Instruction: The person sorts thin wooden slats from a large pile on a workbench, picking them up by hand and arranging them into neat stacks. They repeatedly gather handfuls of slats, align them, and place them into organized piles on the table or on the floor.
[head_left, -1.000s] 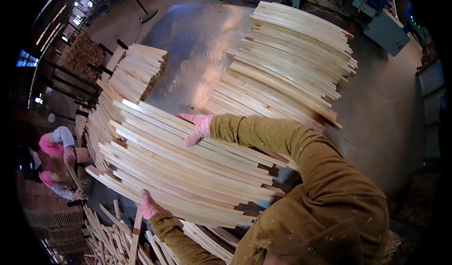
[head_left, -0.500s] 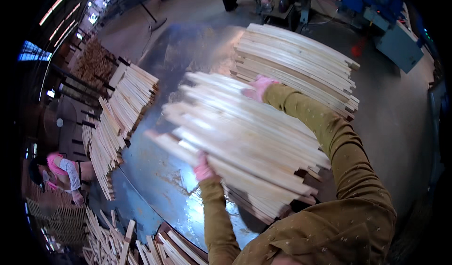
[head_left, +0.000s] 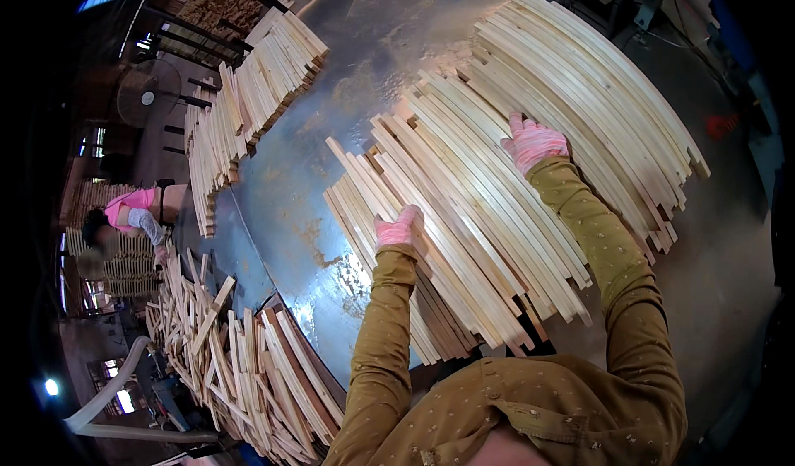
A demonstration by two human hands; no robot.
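Both my hands wear pink-and-white gloves and bear on a layer of pale wooden strips (head_left: 472,193) lying side by side. My left hand (head_left: 396,227) is closed at the layer's left part, fingers bent against the strips. At the layer's right side, my right hand (head_left: 537,141) is closed over the edge, beside a second, larger stack of wooden strips (head_left: 588,85). The layer lies between the two hands, and its ends are uneven. More strips show beneath and left of my left hand. Parts of the fingers are hidden against the wood.
A shiny metal table (head_left: 290,176) carries the wood. Another row of strips (head_left: 257,93) lines its far left side. Loose strips (head_left: 248,367) are heaped at the lower left. A person in pink (head_left: 132,209) bends near that heap. A fan (head_left: 149,97) stands beyond.
The strip layer, blurred before, now lies sharp and nearer the right stack. My left hand has moved up and right, my right hand to the right. The view has turned leftward.
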